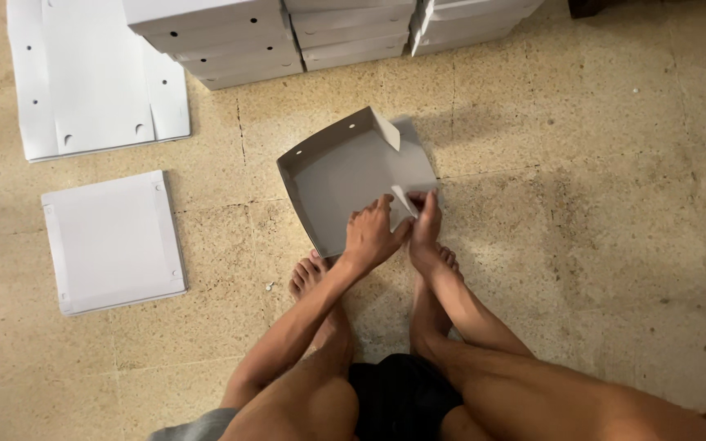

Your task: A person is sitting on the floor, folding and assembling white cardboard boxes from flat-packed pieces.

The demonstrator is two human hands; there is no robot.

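A grey cardboard box (341, 175), partly folded, lies on the tiled floor in front of my bare feet. Its left and far walls stand upright, and a corner flap sticks up at the far right. My left hand (369, 237) presses on the box's near right part, fingers spread over the base. My right hand (425, 222) pinches a small white flap (403, 198) at the near right corner. Both hands touch the same corner.
Stacks of finished white boxes (230, 41) line the far edge. A flat unfolded sheet with punched holes (96, 82) lies far left, and a folded white lid or tray (112, 241) rests at left. A small metal bit (269, 287) lies by my left foot.
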